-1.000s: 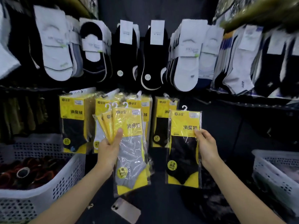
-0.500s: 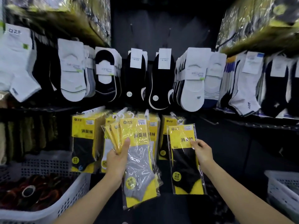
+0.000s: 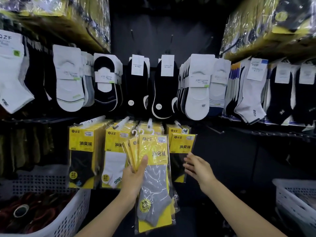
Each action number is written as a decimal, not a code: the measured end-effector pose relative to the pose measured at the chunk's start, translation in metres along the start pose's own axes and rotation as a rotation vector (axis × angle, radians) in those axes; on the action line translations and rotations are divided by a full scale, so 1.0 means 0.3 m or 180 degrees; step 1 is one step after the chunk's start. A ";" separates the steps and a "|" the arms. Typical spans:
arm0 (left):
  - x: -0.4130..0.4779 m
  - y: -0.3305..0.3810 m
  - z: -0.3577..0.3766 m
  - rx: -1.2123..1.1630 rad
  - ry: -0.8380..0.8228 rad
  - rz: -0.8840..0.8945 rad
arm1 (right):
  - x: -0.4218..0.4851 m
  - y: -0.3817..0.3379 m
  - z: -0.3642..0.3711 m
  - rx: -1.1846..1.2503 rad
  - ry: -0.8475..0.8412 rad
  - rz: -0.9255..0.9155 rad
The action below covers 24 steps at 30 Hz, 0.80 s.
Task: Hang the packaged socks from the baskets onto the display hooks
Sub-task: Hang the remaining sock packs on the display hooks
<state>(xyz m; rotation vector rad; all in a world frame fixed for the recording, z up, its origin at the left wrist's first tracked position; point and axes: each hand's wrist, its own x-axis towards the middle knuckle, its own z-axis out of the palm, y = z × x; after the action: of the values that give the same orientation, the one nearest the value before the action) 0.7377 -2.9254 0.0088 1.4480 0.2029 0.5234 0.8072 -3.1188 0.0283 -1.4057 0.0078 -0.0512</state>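
Observation:
My left hand point(image 3: 134, 177) grips a fanned stack of yellow sock packs point(image 3: 154, 170); the front pack shows a grey sock. Behind it, the lower row of display hooks point(image 3: 122, 123) carries more yellow packs. A black-sock pack point(image 3: 183, 144) hangs on the rightmost loaded hook point(image 3: 178, 124). My right hand point(image 3: 196, 166) hovers just below and right of that pack, fingers spread, holding nothing.
A white basket point(image 3: 73, 211) with dark socks stands at the lower left; another white basket point(image 3: 294, 200) is at the lower right. White and black socks point(image 3: 196, 93) fill the upper rows. An empty hook point(image 3: 217, 130) juts out to the right of the yellow packs.
My right hand lifted the black-sock pack up to the rightmost hook and let go; it now hangs there. The left hand kept its stack and rose slightly.

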 end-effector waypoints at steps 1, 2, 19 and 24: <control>-0.005 -0.003 0.012 -0.0044 -0.0040 -0.0005 | -0.030 -0.002 0.013 -0.0091 -0.0168 -0.0119; -0.011 -0.003 0.023 -0.0076 -0.0072 -0.0007 | -0.058 -0.001 0.025 -0.0195 -0.0276 -0.0255; 0.006 0.003 0.000 0.0000 -0.0050 0.0104 | -0.051 0.029 -0.083 0.0189 0.0356 -0.0364; 0.034 0.016 -0.040 0.0286 0.0106 -0.0053 | 0.020 -0.026 -0.108 -0.0022 0.0498 -0.0614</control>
<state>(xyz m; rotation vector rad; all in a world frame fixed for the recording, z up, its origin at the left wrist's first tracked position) 0.7403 -2.9099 0.0138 1.5242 0.2676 0.5307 0.8117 -3.1523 0.0308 -1.4030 0.0022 -0.3211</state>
